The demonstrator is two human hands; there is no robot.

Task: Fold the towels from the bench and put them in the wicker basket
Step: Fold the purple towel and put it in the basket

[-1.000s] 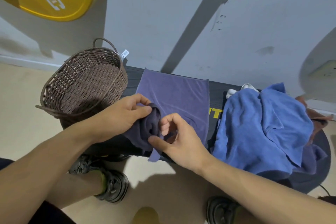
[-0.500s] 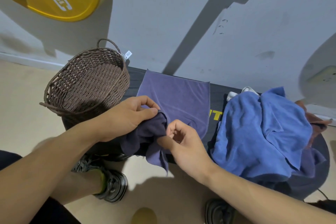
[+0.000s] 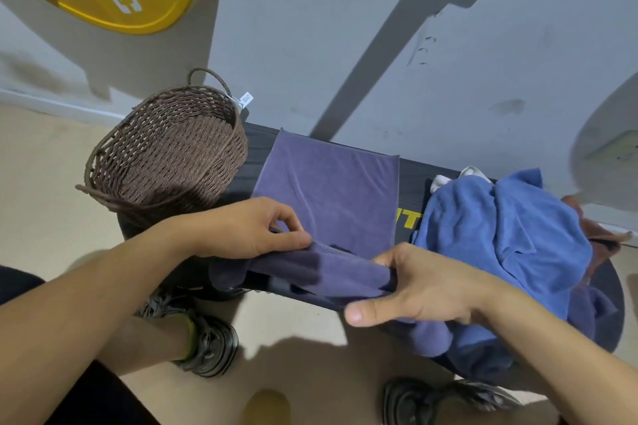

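Half a second ago the two hands were bunched close together on a crumpled wad of cloth; now they have drawn apart, and the near edge of the purple towel is stretched out between them. The left hand pinches one end of that edge between thumb and fingers, while the right hand is closed on the other end, fingers curled over the cloth and thumb pointing out underneath it. This looks like the set-up for the next fold: with the edge pulled straight, it can likely be carried over the flat part.

That flat part lies on the table just beyond both hands, already squared off. The wicker basket stands beyond and outward of the left hand, near it, with nothing visible inside, so no towel has gone in yet. On the far side of the right hand, touching its wrist, a heap of blue towels waits unfolded, with a scrap of white cloth showing behind it.
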